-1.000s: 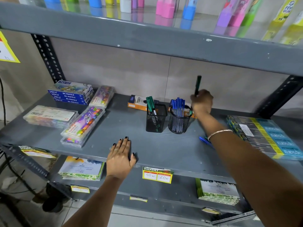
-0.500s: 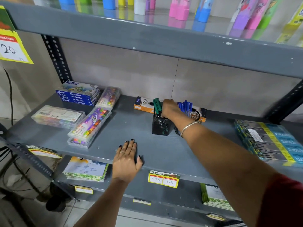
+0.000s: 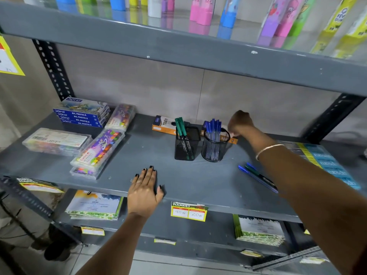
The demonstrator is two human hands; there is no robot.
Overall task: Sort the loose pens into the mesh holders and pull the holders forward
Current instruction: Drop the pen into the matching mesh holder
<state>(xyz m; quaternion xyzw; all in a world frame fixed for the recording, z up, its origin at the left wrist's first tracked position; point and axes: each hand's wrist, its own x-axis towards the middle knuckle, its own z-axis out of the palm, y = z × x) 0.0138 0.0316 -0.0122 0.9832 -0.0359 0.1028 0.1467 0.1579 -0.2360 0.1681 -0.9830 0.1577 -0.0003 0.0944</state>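
Note:
Two black mesh holders stand near the back of the grey shelf (image 3: 198, 183). Green pens (image 3: 181, 126) fill the square holder (image 3: 186, 144); the round holder (image 3: 214, 148) on its right has blue pens (image 3: 213, 127). A few loose pens (image 3: 257, 176), blue and green, lie on the shelf to the right, partly under my right forearm. My right hand (image 3: 240, 124) reaches down behind and right of the round holder, its fingertips at an orange box; the fingers are mostly hidden. My left hand (image 3: 145, 192) lies flat and empty on the shelf's front edge.
An orange box (image 3: 162, 126) lies behind the holders. Blue oil pastel boxes (image 3: 83, 115) and clear crayon cases (image 3: 99, 151) fill the left side. A stack of packs (image 3: 325, 161) sits at the right. The upper shelf (image 3: 178, 46) hangs low overhead.
My right hand carried a green pen from the right to the square holder, let it go there, and has swung back right behind the round holder. The left hand has stayed put.

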